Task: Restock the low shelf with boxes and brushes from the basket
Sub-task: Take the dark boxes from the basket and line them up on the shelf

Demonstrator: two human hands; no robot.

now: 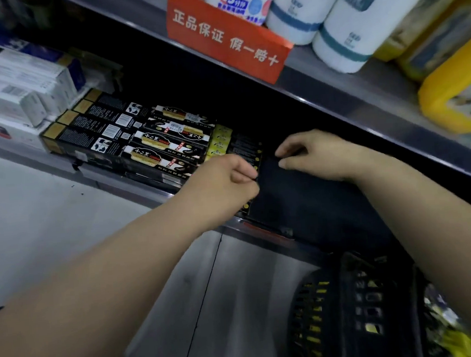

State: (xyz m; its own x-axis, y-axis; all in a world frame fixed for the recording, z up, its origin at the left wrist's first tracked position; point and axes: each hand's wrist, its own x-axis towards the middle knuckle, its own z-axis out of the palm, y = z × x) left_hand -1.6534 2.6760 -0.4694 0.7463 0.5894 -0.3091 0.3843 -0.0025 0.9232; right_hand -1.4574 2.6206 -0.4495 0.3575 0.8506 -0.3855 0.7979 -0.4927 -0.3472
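The low shelf (150,195) runs from upper left to lower right across the view, its metal lip just below both hands, under an upper shelf (334,90) that carries white bottles (357,25), yellow packs (454,93) and an orange sign (228,39). On the low shelf, white boxes (13,92) fill the far left; beside them lie black boxes (128,142) in rows, and small yellow boxes (219,140) stand just right of those. A black basket (353,304) sits on the floor (46,209) at lower right, directly under the right forearm; what it holds is too blurred to name, apart from flecks of yellow.

Both hands meet at a dark pack (295,190) lying flat at the shelf's front edge, right of the yellow boxes. Its long axis points front to back, into the shelf, with a row of gold dots along its left side. The left hand (223,179) is curled at the pack's left edge, fingers drawn together and apparently pinching it near the far corner. The right hand (320,153) rests on the pack's far end, fingers bent and pressing down on top; whether it truly clamps the pack cannot be told. Whether the pack is a box or a brush card is unclear in the shadow.

The pack lies between the two hands, the left hand being nearer its free side. The likely step is squaring it against the neighbouring stock, a push away from the body along its length. Much of the restocking appears done, judging by the full rows.
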